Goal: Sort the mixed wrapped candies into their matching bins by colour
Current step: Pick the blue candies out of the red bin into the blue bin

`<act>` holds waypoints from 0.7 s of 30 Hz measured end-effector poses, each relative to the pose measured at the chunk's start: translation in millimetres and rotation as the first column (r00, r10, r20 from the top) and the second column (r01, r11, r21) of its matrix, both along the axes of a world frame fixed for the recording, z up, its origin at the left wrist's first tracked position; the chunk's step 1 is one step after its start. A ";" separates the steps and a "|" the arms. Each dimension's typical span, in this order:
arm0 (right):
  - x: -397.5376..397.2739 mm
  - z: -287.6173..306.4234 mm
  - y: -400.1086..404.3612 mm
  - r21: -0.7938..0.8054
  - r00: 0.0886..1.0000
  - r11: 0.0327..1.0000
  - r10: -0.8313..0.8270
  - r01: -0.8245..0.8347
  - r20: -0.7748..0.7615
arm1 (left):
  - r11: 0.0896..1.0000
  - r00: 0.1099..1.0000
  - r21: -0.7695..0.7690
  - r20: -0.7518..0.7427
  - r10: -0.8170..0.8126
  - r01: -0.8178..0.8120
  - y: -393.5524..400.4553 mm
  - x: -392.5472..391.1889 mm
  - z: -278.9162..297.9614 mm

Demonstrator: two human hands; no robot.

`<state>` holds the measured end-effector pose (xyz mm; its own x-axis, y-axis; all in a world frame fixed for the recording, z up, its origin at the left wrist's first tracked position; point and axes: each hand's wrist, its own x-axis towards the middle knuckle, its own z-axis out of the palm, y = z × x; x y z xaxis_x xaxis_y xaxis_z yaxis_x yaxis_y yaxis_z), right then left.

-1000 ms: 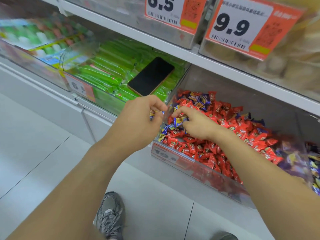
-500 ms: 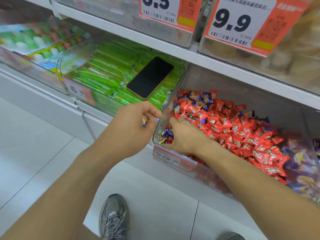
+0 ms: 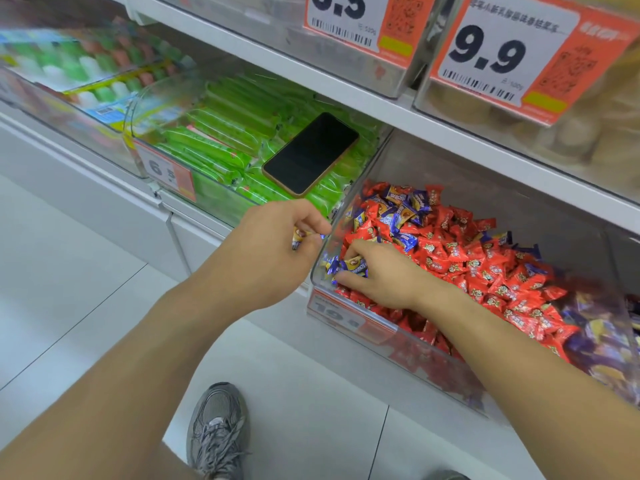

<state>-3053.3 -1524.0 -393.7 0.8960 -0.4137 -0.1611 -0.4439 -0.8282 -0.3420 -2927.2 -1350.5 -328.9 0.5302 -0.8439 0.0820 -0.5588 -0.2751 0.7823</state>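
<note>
A clear bin on the lower shelf is heaped with red wrapped candies, and several blue-and-gold wrapped candies lie mixed on top. My right hand is down in the bin's front left corner, its fingers curled round a few blue candies. My left hand hovers just outside the bin's left wall, gripping several blue candies in its curled fingers. At the far right another bin holds blue and purple candies.
A black phone lies on the green packets in the bin to the left. Orange price tags hang from the shelf above. My grey shoe stands on the white tiled floor below.
My right hand has moved from the top of the red heap down into the bin's front left corner and closed round blue candies. My left hand has stayed beside the bin, holding its candies.
</note>
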 end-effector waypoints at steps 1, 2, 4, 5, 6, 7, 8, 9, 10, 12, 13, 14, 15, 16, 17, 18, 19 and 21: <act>-1.0 2.8 -2.4 0.036 0.999 0.999 -0.037 0.037 0.008 | 1.000 1.000 0.000 0.006 -0.003 0.003 -0.2 -0.6 0.3; -1.9 6.7 -4.3 0.081 0.997 0.994 -0.077 0.075 0.021 | 1.000 1.000 0.000 0.016 -0.007 0.007 -0.5 -1.2 0.4; -4.4 15.1 -7.6 0.162 0.987 0.977 -0.151 0.141 0.054 | 1.000 1.000 0.003 0.029 -0.012 0.012 -0.8 -2.2 0.7; -5.1 19.6 -7.7 0.220 0.980 0.960 -0.190 0.171 0.067 | 1.000 0.999 0.003 0.030 -0.013 0.013 -0.6 -2.3 0.8; -5.6 23.9 -6.6 0.323 0.966 0.923 -0.245 0.208 0.078 | 1.000 0.999 -0.001 0.031 -0.013 0.013 -0.5 -2.1 0.8; -6.0 27.9 -5.5 0.469 0.943 0.847 -0.324 0.250 0.082 | 1.000 0.999 -0.004 0.036 -0.014 0.014 -0.3 -1.8 0.7; -6.5 31.0 -5.0 0.623 0.907 0.728 -0.415 0.286 0.069 | 1.000 0.999 -0.005 0.042 -0.016 0.016 -0.4 -1.7 0.7; -7.2 33.8 -4.9 0.750 0.869 0.590 -0.494 0.300 0.040 | 1.000 0.999 -0.005 0.047 -0.016 0.016 -0.6 -1.8 0.7; -7.8 36.7 -4.2 0.833 0.837 0.464 -0.547 0.301 0.002 | 1.000 0.999 -0.005 0.050 -0.015 0.015 -1.0 -1.9 0.7; -8.0 38.9 -3.0 0.889 0.788 0.318 -0.611 0.329 -0.073 | 1.000 0.998 -0.008 0.056 -0.008 0.008 -1.9 -2.7 1.0; -8.1 39.2 -1.8 0.886 0.767 0.292 -0.633 0.360 -0.103 | 1.000 0.998 -0.010 0.062 -0.004 0.004 -2.5 -3.3 1.2; -7.8 39.2 -0.2 0.884 0.747 0.269 -0.653 0.381 -0.124 | 1.000 0.998 -0.013 0.067 0.001 0.000 -3.0 -3.7 1.3; -7.2 38.7 1.0 0.893 0.727 0.236 -0.674 0.384 -0.134 | 1.000 0.998 -0.015 0.069 0.006 -0.005 -3.5 -4.1 1.5; -6.4 38.3 2.1 0.908 0.705 0.194 -0.695 0.372 -0.141 | 1.000 0.998 -0.016 0.069 0.012 -0.011 -3.8 -4.5 1.4; -5.7 37.7 2.7 0.922 0.683 0.152 -0.715 0.356 -0.146 | 1.000 0.998 -0.018 0.067 0.016 -0.014 -3.9 -4.8 1.2; -5.2 37.4 3.4 0.932 0.667 0.118 -0.730 0.342 -0.152 | 1.000 0.998 -0.023 0.064 0.018 -0.017 -4.1 -5.0 1.0; -4.9 37.0 3.6 0.938 0.662 0.098 -0.733 0.332 -0.157 | 0.999 0.998 -0.028 0.063 0.019 -0.018 -4.1 -5.2 1.0; -3.8 35.8 4.3 0.936 0.681 0.101 -0.713 0.337 -0.168 | 0.999 0.997 -0.029 0.070 0.021 -0.020 -4.4 -4.9 1.3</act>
<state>-3057.1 -1519.6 -357.9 0.5751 -0.5690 -0.5878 -0.3592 0.4699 -0.8063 -2932.0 -1354.8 -327.6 0.5394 -0.8297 0.1434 -0.6072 -0.2653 0.7489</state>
